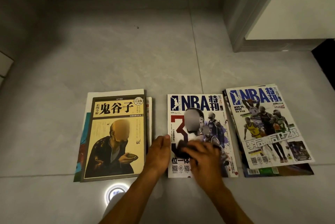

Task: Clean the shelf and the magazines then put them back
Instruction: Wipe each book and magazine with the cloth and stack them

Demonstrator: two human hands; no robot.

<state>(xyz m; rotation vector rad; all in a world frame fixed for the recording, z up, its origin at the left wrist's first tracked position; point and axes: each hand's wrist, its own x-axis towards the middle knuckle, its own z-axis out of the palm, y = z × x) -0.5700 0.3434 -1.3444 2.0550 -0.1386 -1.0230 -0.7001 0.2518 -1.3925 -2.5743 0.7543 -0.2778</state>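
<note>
Wiping is underway on the middle magazine (201, 133), lying flat on the floor (126, 56) between two stacks: right hand (203, 158) is pressing a dark cloth (183, 148) onto the cover, fingers curled over it. Left hand (159, 153), fingers straight and together, is bracing the magazine's left edge; I'd be keeping it pinned there and stroking outward, lightly, so the cover isn't creasing.

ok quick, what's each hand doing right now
Left hand: open, fingers straight, at the left edge of the middle magazine.
Right hand: blurred, pressing a dark cloth on that cover; grip cannot be told.
</note>
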